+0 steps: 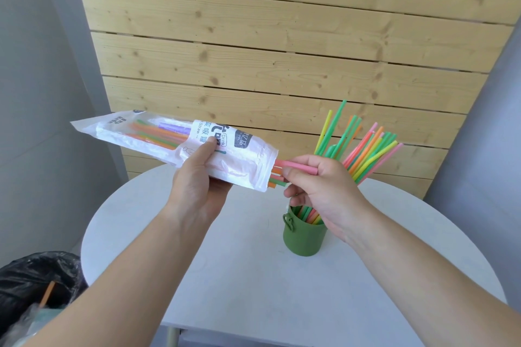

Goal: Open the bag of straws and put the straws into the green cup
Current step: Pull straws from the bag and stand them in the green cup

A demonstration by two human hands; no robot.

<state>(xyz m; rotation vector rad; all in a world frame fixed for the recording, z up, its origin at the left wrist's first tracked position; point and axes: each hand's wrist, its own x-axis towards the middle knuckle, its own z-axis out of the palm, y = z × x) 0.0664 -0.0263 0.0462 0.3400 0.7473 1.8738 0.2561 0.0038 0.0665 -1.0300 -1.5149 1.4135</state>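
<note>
My left hand (197,186) grips a white plastic bag of straws (174,144), held level above the table with its open end to the right. Coloured straw ends poke out of that opening. My right hand (318,186) pinches a pink straw (298,167) that sticks out of the bag. Below my right hand a green cup (303,236) stands on the round white table (253,276). Several coloured straws (366,149) stand in the cup and fan up to the right behind my right hand, which hides part of the cup's rim.
A wooden slat panel (282,51) rises behind the table. A bin lined with a black bag (36,284) sits at the lower left, with an orange straw and clear plastic in it. Grey walls close in on both sides.
</note>
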